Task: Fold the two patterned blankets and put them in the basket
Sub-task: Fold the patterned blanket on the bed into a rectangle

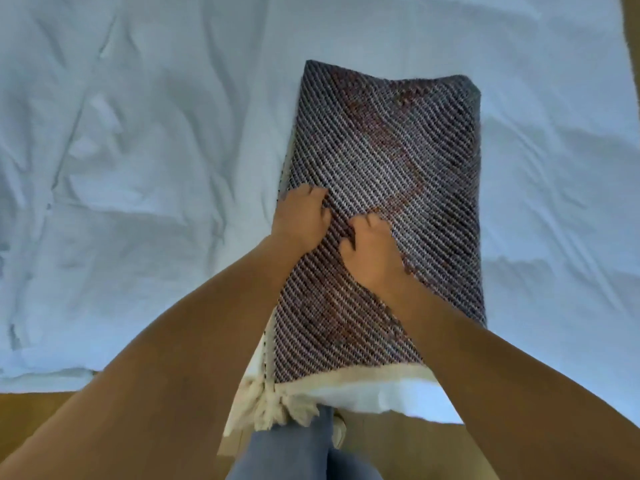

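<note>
In the head view, the folded blanket (388,161) lay at the bed sheet's (138,168) near edge. The left hand (301,216) and right hand (372,251) sat side by side on it, fingers curled into the weave. Gripping every layer evenly would likely keep the next fold square.

The blanket (388,161) is dark, with thin slanted stripes of black and white all over it and some reddish-brown patches down its middle. At its near edge there is a cream band with cream tassels (273,408). The sheet (138,133) under it is pale blue-white, the floor (34,410) is brown, and the trousers (287,455) are blue.
</note>
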Action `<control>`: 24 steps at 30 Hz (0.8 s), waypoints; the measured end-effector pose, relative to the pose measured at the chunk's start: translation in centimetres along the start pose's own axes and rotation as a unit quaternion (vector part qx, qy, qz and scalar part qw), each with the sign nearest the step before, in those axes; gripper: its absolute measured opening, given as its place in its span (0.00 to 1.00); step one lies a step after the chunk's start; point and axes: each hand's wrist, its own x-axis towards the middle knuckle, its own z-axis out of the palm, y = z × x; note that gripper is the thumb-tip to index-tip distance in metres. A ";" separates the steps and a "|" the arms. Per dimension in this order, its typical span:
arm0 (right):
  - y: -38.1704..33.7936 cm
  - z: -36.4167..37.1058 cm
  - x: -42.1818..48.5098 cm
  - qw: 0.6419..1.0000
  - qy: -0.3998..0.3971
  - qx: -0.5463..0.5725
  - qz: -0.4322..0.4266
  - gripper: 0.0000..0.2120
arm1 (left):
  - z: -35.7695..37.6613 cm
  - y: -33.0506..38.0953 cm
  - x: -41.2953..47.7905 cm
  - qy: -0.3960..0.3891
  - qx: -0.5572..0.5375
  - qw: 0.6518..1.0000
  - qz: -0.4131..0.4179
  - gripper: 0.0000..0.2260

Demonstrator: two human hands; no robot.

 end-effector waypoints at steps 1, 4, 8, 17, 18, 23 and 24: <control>0.5 -0.5 1.5 1.000 0.009 -0.016 -0.007 0.18 | -0.1 0.0 1.7 -0.001 0.010 1.000 0.014 0.18; 2.1 -1.8 6.9 0.998 0.034 -0.056 -0.024 0.23 | 0.0 0.2 7.7 -0.009 0.054 0.997 0.056 0.21; 3.5 -2.4 12.9 0.996 0.060 -0.059 -0.014 0.26 | 0.5 0.8 14.2 -0.024 0.107 0.989 0.101 0.24; 10.1 -4.8 21.7 0.990 0.050 -0.132 0.005 0.28 | 1.3 -2.3 23.0 -0.021 0.168 0.982 0.087 0.31; 11.3 -5.3 22.0 0.989 0.050 -0.141 0.012 0.29 | 1.5 -2.7 23.4 -0.020 0.171 0.982 0.079 0.32; 16.4 -6.8 22.7 0.980 0.034 -0.181 0.076 0.31 | 2.2 -3.5 24.7 -0.002 0.187 0.981 0.044 0.37; 17.0 -6.9 22.8 0.978 0.033 -0.188 0.090 0.31 | 2.1 -3.6 24.9 -0.002 0.190 0.981 0.045 0.37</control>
